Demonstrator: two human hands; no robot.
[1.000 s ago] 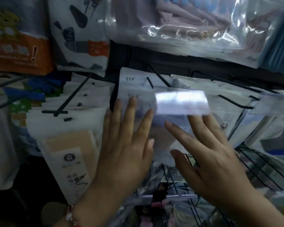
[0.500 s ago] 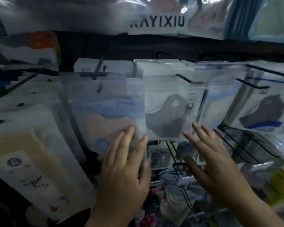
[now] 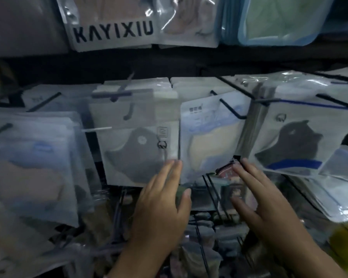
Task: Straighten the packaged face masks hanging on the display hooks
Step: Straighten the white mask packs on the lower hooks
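Observation:
Clear packets of face masks hang in a row on black wire hooks. A grey-mask packet (image 3: 135, 149) hangs at centre, and a pale yellow-and-blue mask packet (image 3: 209, 141) is to its right. My left hand (image 3: 161, 203) is flat with fingers together, fingertips at the lower right corner of the grey-mask packet. My right hand (image 3: 263, 199) is spread open just below the pale packet's bottom edge, holding nothing. Further right hangs a black-mask packet (image 3: 297, 141).
A stack of beige-mask packets (image 3: 32, 165) fills the left. Black hooks (image 3: 229, 109) jut out toward me between packets. Larger bags, one marked KAYIXIU (image 3: 113, 35), hang on the row above. A wire rack (image 3: 211, 189) and more goods sit below.
The view has swung right, so the packets slid left in frame. Both hands have moved right, from the beige and grey packets to the grey and pale packets.

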